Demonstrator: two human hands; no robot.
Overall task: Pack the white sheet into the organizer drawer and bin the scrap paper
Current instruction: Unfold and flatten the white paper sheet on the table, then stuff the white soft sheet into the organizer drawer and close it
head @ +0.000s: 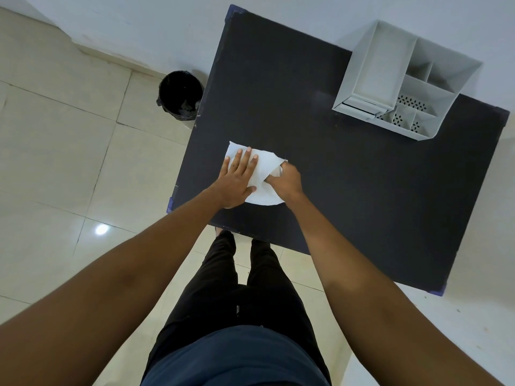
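On the dark worktop [348,190], the left hand [237,179] lies flat, fingers spread, pinning the white sheet [266,167] so the right hand [285,181], pinched on its edge, can fold it for the organizer drawer [362,105].

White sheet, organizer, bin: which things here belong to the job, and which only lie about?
Belong to the job:
- white sheet, under both hands
- left hand, flat on it
- right hand, pinching its edge
- organizer
- bin

Only lying about:
- nothing on the table
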